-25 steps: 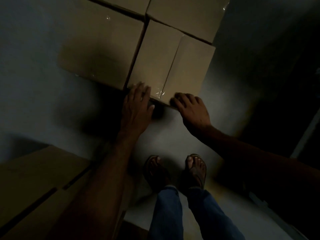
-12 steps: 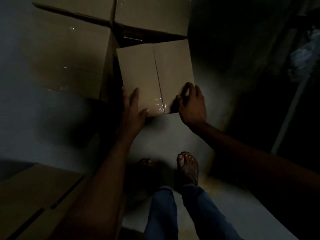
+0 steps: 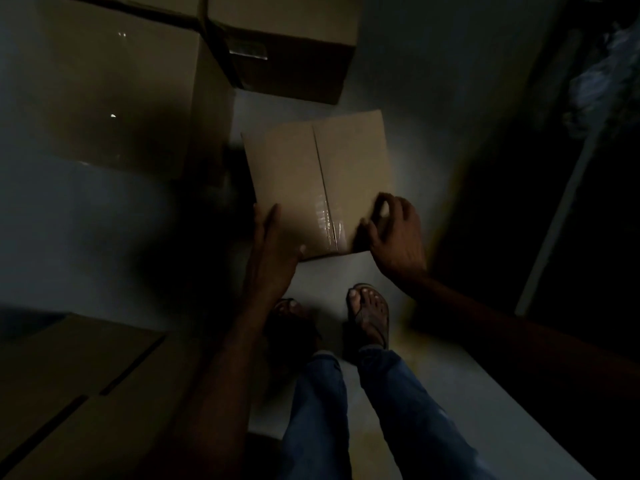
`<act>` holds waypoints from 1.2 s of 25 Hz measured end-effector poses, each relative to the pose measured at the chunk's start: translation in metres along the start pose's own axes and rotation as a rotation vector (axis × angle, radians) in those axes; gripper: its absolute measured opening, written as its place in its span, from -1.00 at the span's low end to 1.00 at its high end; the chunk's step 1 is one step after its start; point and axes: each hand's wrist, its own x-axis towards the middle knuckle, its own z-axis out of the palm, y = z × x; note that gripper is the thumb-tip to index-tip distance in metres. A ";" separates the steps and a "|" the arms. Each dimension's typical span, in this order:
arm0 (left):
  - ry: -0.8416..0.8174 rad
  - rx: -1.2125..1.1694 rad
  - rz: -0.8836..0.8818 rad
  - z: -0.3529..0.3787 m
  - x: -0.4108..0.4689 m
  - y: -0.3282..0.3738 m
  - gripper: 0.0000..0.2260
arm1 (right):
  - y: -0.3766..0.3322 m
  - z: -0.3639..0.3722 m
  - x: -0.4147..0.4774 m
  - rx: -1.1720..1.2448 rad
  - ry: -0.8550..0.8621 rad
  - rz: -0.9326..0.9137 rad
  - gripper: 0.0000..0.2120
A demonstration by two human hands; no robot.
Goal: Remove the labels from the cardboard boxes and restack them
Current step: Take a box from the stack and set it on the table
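A small cardboard box (image 3: 304, 174) with a taped centre seam is held over the pale floor in front of my feet. My left hand (image 3: 272, 251) presses flat against its near left corner, thumb under the edge. My right hand (image 3: 394, 237) grips its near right corner, fingers curled over the top. No label shows on the box's top face. The light is dim.
A tall large box (image 3: 104, 88) stands at the left, another box (image 3: 287, 39) behind the held one. A stack of boxes (image 3: 76, 386) sits at the lower left. My sandalled feet (image 3: 369, 313) stand just below the held box. A dark wall or doorway (image 3: 554, 202) is on the right.
The small box has come away from the stacked boxes and moved toward me, with both hands shifting from its near edge to its two near corners.
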 end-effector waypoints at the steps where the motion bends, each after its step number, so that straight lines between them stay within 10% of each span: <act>1: 0.008 -0.016 -0.025 0.001 0.007 -0.004 -0.15 | 0.004 -0.001 0.006 -0.013 -0.026 -0.025 -0.36; 14: 0.022 -0.262 0.109 0.013 0.073 -0.040 -0.11 | 0.020 -0.012 0.083 0.096 -0.158 -0.371 -0.06; 30: -0.164 -0.278 -0.202 -0.113 0.078 0.144 -0.14 | -0.058 -0.116 0.079 0.504 -0.307 0.086 0.06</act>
